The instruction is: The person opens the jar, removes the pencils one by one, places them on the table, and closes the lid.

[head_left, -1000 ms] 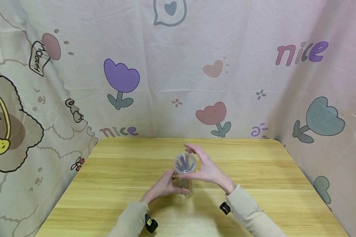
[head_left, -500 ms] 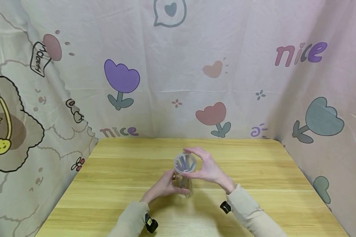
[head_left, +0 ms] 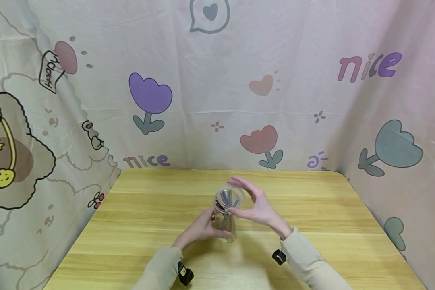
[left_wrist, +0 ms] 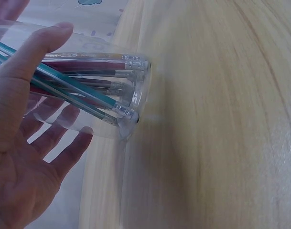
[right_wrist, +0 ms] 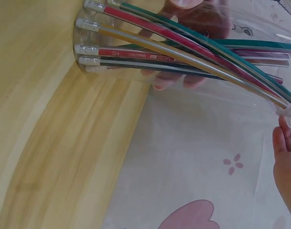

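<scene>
A clear plastic jar (head_left: 230, 230) of pencils (right_wrist: 193, 51) stands upright on the wooden table. My left hand (head_left: 203, 226) grips its lower body, the thumb across the near side and the fingers behind. Seen in the left wrist view, the pencils (left_wrist: 78, 87) lean inside with their eraser ends at the bottom; teal, red and dark ones show. With thumb and fingers spread across the rim, my right hand (head_left: 258, 206) holds the clear round lid (head_left: 240, 193). The lid is blurred and sits tilted and shifted to the right over the jar's mouth.
The light wood table (head_left: 148, 225) reaches back to a printed cloth (head_left: 210, 88) with flowers and lettering. More of that cloth hangs along the left and right sides. A black strap mount (head_left: 185, 274) sits at the left sleeve, another (head_left: 279, 257) at the right.
My right fingers have closed on the lid's rim, and the lid has shifted up and to the right off the jar's mouth. My left hand and the jar have stayed in place.
</scene>
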The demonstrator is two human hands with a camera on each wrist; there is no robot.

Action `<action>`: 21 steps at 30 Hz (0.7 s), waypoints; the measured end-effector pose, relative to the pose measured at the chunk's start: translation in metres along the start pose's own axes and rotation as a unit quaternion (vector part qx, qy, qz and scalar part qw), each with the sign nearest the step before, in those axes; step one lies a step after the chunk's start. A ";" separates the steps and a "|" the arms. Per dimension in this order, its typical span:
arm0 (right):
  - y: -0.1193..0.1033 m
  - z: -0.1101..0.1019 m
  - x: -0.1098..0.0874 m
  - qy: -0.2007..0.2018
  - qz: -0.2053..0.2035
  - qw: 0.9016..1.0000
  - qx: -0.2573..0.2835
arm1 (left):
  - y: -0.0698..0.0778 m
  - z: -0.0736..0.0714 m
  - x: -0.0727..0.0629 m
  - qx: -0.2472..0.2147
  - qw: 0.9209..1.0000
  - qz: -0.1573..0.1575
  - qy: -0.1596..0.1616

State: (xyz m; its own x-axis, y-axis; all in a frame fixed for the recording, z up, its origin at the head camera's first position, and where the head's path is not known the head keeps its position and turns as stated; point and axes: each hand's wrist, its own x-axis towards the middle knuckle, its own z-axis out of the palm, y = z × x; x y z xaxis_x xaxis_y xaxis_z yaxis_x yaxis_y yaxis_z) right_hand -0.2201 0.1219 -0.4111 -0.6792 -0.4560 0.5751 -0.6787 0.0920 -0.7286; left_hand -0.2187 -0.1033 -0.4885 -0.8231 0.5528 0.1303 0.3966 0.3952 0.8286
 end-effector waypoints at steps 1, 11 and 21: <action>0.000 0.000 -0.001 0.008 0.000 1.000 0.013 | 0.000 0.000 0.000 0.002 1.000 0.000 0.000; 0.006 -0.007 -0.019 0.069 -0.031 0.993 0.087 | 0.000 0.001 0.000 -0.008 1.000 0.001 0.001; 0.021 -0.017 -0.048 0.101 -0.027 0.984 0.142 | 0.000 0.002 -0.001 -0.015 1.000 -0.010 0.005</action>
State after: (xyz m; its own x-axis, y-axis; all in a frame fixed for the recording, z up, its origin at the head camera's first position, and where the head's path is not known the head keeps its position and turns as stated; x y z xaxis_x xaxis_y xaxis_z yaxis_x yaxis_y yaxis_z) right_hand -0.2063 0.1603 -0.4475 -0.7049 -0.2652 0.6578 -0.6300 -0.1919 -0.7525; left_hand -0.2167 -0.1026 -0.4894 -0.8347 0.5380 0.1179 0.3674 0.3844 0.8469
